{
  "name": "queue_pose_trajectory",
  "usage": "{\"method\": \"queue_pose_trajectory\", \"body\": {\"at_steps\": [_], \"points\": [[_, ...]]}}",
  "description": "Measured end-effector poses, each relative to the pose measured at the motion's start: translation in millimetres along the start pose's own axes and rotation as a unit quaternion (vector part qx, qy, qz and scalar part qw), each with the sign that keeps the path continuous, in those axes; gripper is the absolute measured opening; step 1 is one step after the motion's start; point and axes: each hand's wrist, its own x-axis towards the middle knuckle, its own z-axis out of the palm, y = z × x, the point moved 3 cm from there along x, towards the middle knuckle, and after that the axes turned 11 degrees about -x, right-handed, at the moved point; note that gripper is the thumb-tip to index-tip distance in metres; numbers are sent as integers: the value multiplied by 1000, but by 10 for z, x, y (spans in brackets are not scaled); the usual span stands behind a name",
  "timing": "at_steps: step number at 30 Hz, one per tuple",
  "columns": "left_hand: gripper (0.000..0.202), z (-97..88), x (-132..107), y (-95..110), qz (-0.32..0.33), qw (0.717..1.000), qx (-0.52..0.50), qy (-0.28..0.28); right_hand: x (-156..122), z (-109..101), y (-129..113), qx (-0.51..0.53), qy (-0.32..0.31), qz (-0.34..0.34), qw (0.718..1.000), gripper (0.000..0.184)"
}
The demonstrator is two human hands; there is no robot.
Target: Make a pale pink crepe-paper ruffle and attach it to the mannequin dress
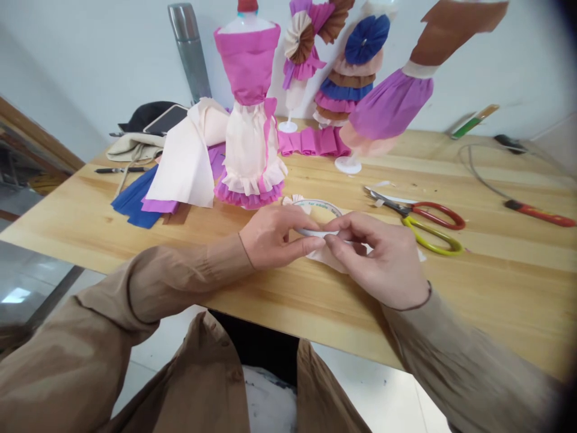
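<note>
My left hand [274, 237] and my right hand [381, 258] meet over the wooden table [496, 270], both pinching a white roll of tape [322, 210] at its near edge. The fingers of each hand are closed on the roll. A piece of pale paper [322, 257] lies under my hands. Just behind the roll stands a bottle mannequin in a pink and cream crepe-paper dress [250, 120].
Scissors with red and yellow handles [426, 222] lie to the right of my hands. More paper-dressed figures [360, 72] stand at the back, with folded crepe paper [180, 168] at left. A steel flask [189, 48], phone [164, 120], pen [119, 170] and red-handled tool [538, 213] are farther off.
</note>
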Motion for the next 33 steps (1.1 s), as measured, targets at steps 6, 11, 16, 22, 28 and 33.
{"method": "queue_pose_trajectory", "body": {"at_steps": [6,11,16,22,28,33], "points": [[19,32,-33,19,-25,999,39,23,-36,-9,-61,-67,42,-48,996,9],[18,35,-66,69,-10,993,91,77,-69,-8,-92,-141,78,-36,986,18],[17,55,-82,53,-19,989,98,110,-66,-34,-78,-132,90,-33,987,15],[18,40,-73,33,-61,988,82,114,-36,-74,-89,-137,87,-57,985,5],[19,44,-66,29,-56,989,87,106,-37,-50,-79,-120,57,-54,990,8],[19,47,-70,29,-55,988,97,103,-36,-47,-103,-81,47,-43,995,9]]}}
